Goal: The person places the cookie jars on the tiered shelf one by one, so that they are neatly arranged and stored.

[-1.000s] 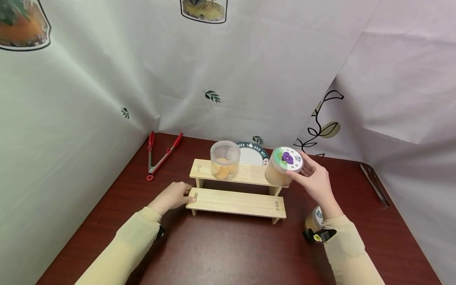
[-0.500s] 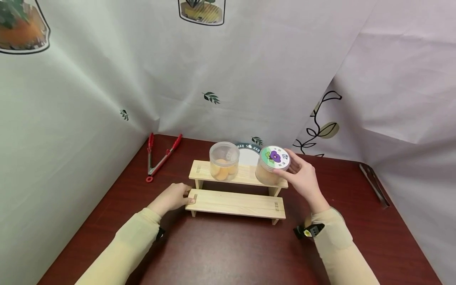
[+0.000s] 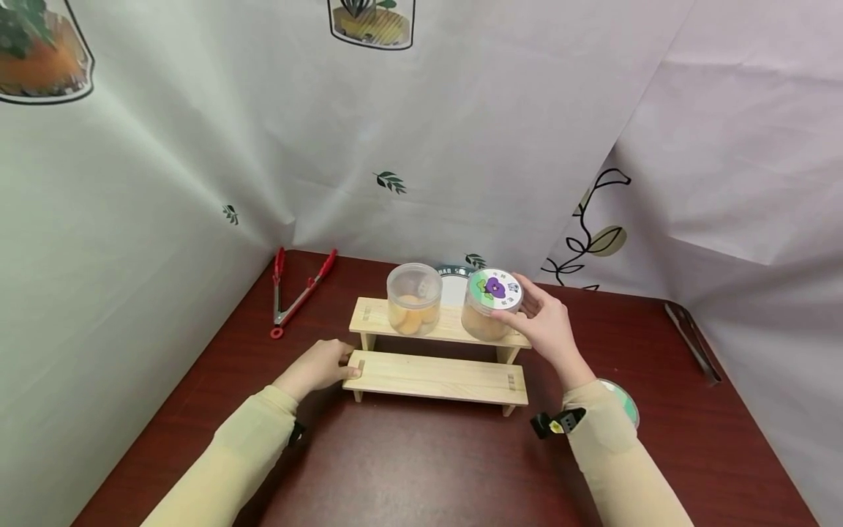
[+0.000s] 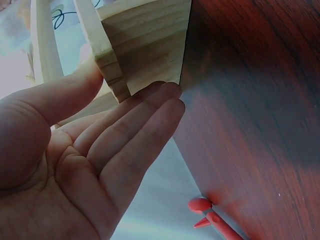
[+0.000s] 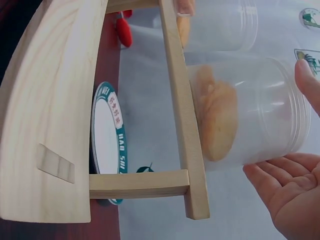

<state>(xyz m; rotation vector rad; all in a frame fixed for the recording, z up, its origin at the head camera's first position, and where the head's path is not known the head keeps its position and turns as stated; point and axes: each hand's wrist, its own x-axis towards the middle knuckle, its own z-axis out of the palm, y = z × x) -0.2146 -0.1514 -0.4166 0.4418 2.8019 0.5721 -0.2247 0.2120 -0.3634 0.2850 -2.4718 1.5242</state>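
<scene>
On the upper board of a two-step wooden shelf [image 3: 428, 375] stands a clear plastic jar [image 3: 487, 315] with a green, white and purple lid. My right hand [image 3: 549, 326] grips this jar near its lid, thumb on one side and fingers on the other. Pale orange-brown pieces show inside it in the right wrist view, where its base is right at the board. My left hand [image 3: 320, 364] holds the left end of the lower board, thumb at its edge and fingers along the leg [image 4: 145, 45]. To the left on the upper board is a second clear jar [image 3: 414, 300] with similar pieces.
Red-handled tongs [image 3: 293, 304] lie at the back left of the dark table. Behind the shelf is a white plate [image 5: 106, 142] with a green rim. A green-edged round lid [image 3: 623, 401] is partly hidden by the right sleeve; dark tongs [image 3: 693, 342] lie far right.
My right hand has moved the lidded jar leftward along the upper board, closer to the other jar, and the jar has become more upright. My left hand stays on the shelf.
</scene>
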